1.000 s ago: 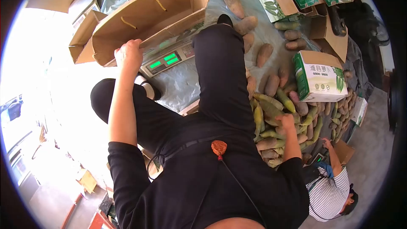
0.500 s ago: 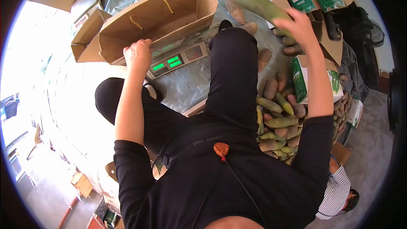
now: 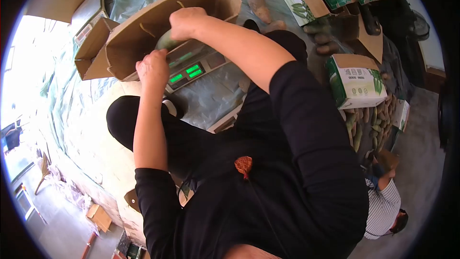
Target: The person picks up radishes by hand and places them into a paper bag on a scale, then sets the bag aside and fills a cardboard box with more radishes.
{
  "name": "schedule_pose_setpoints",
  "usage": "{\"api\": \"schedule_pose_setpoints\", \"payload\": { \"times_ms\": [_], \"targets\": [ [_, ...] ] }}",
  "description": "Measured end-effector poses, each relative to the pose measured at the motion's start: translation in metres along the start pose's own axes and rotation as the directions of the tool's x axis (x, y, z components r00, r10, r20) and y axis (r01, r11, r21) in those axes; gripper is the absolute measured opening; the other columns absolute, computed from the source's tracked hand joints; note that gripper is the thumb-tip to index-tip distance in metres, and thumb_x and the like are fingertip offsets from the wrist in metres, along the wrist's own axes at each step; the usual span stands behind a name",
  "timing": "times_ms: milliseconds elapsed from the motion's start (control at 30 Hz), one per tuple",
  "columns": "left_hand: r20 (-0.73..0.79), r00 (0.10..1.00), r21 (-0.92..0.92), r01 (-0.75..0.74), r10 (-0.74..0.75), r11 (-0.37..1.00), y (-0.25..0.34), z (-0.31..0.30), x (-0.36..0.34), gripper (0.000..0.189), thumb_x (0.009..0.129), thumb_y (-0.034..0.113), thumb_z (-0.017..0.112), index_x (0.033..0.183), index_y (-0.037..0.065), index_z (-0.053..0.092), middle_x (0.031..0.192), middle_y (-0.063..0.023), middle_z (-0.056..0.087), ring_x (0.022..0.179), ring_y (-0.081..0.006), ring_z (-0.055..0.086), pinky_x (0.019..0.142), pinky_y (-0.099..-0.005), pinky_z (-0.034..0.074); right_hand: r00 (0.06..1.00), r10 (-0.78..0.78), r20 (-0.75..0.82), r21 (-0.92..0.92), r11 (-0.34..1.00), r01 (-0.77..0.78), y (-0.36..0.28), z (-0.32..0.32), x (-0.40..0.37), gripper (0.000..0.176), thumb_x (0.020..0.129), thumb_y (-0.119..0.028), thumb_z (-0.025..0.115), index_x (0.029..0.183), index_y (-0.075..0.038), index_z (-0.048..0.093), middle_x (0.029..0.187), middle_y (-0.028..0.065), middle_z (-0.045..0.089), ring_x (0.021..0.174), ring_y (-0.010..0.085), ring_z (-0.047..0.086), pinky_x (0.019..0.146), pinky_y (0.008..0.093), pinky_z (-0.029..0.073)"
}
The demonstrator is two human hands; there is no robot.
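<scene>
A long open cardboard box (image 3: 160, 12) with yellow cord loops stands on a scale (image 3: 185, 75) with lit green digits. My left hand (image 3: 154, 68) is closed over the box's near edge. Inside the box, my right hand (image 3: 186, 23) has its fingers wrapped round a long green radish (image 3: 166, 42). The radish lies low and slants toward the box's left part; my right hand hides its upper end.
Brownish radishes (image 3: 259, 8) lie on the plastic sheet beyond my knee. Green-and-white printed cartons (image 3: 360, 84) stand to the right, beside a radish pile (image 3: 376, 122). Another person in a striped shirt (image 3: 385, 208) is at lower right.
My right hand has carried the green radish from the upper right, leftward and down into the box. My left hand has stayed on the box's edge.
</scene>
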State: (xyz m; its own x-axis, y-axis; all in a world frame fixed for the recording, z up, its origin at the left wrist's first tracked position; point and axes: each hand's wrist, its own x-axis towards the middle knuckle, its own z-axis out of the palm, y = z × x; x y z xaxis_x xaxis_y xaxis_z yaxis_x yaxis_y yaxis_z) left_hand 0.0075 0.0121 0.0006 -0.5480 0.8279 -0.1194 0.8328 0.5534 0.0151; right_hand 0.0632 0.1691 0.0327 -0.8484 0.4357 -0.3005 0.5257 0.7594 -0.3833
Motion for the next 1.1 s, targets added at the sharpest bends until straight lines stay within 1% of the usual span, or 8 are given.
{"api": "schedule_pose_setpoints", "payload": {
  "times_ms": [233,367,433,500,767,833,900,1100],
  "targets": [
    [0.069,0.998,0.049,0.009,-0.013,0.999,0.000,0.000,0.007,0.028,0.077,0.014,0.056,0.103,0.017,0.061,0.094,-0.0098,0.063,0.089,-0.0295,0.061,0.074,-0.0421,0.047,0.954,-0.298,-0.043,-0.005,0.955,0.298,0.055,-0.048,-0.021,0.039,0.071,-0.031,0.063,0.101,-0.006,0.063,0.090,0.0120,0.065,0.083,0.0254,0.062,0.073,0.0357,0.049],
    [0.024,1.000,0.051,-0.020,0.019,0.998,0.003,0.000,0.005,0.033,0.076,0.006,0.050,0.106,0.016,0.061,0.099,-0.0089,0.063,0.091,-0.0270,0.061,0.077,-0.0406,0.046,0.906,-0.197,-0.373,0.292,0.902,0.317,0.121,-0.093,-0.095,0.032,0.073,-0.021,0.060,0.094,0.001,0.062,0.079,0.0138,0.065,0.074,0.0272,0.063,0.069,0.0366,0.049],
    [0.029,0.999,0.040,-0.021,0.020,0.999,0.004,-0.001,0.005,0.030,0.077,0.011,0.054,0.106,0.014,0.061,0.099,-0.0097,0.063,0.092,-0.0276,0.060,0.077,-0.0408,0.046,0.971,0.133,-0.198,0.543,0.840,-0.004,0.152,-0.096,-0.129,0.029,0.075,-0.020,0.060,0.095,0.001,0.062,0.078,0.0105,0.064,0.073,0.0195,0.061,0.067,0.0314,0.048],
    [0.051,0.998,0.052,-0.023,0.020,0.998,0.008,-0.007,0.005,0.030,0.077,0.014,0.055,0.107,0.014,0.061,0.099,-0.0102,0.063,0.093,-0.0280,0.060,0.077,-0.0408,0.046,0.972,0.132,-0.193,0.574,0.819,0.003,0.199,-0.072,-0.154,0.027,0.077,-0.016,0.060,0.097,0.001,0.060,0.080,0.0091,0.062,0.078,0.0147,0.058,0.069,0.0267,0.047],
    [0.073,0.997,0.021,-0.018,0.017,1.000,0.006,-0.003,0.006,0.030,0.078,0.019,0.058,0.107,0.010,0.060,0.102,-0.0126,0.061,0.094,-0.0308,0.058,0.079,-0.0411,0.046,0.809,0.587,-0.030,0.084,0.808,-0.583,0.344,0.149,-0.280,0.021,0.079,-0.023,0.057,0.086,-0.005,0.066,0.082,0.0133,0.065,0.080,0.0275,0.062,0.070,0.0354,0.049],
    [0.095,0.995,0.006,-0.014,0.014,1.000,0.007,-0.002,0.007,0.030,0.078,0.018,0.058,0.106,0.010,0.060,0.102,-0.0127,0.061,0.094,-0.0310,0.058,0.079,-0.0411,0.045,0.913,0.208,0.351,-0.520,0.854,0.005,0.381,0.230,-0.313,0.028,0.079,-0.030,0.056,0.079,-0.003,0.066,0.082,0.0166,0.064,0.079,0.0329,0.060,0.070,0.0405,0.048],
    [0.070,0.998,0.031,-0.007,0.005,0.999,0.009,-0.003,0.007,0.030,0.078,0.019,0.059,0.106,0.009,0.060,0.102,-0.0130,0.061,0.094,-0.0314,0.058,0.079,-0.0409,0.045,0.842,0.474,0.256,-0.152,0.880,-0.450,0.367,0.272,-0.352,0.034,0.077,-0.034,0.058,0.076,-0.001,0.066,0.081,0.0184,0.063,0.078,0.0341,0.060,0.071,0.0426,0.047],
    [0.087,0.996,0.023,0.005,-0.007,1.000,0.004,0.001,0.009,0.031,0.077,0.020,0.060,0.107,0.010,0.060,0.101,-0.0125,0.062,0.095,-0.0308,0.058,0.080,-0.0407,0.045,0.421,0.811,0.406,0.050,0.441,-0.896,0.307,0.329,-0.405,0.058,0.069,-0.044,0.064,0.106,0.000,0.057,0.102,0.0184,0.061,0.099,0.0340,0.056,0.084,0.0397,0.045]
  ]
}}
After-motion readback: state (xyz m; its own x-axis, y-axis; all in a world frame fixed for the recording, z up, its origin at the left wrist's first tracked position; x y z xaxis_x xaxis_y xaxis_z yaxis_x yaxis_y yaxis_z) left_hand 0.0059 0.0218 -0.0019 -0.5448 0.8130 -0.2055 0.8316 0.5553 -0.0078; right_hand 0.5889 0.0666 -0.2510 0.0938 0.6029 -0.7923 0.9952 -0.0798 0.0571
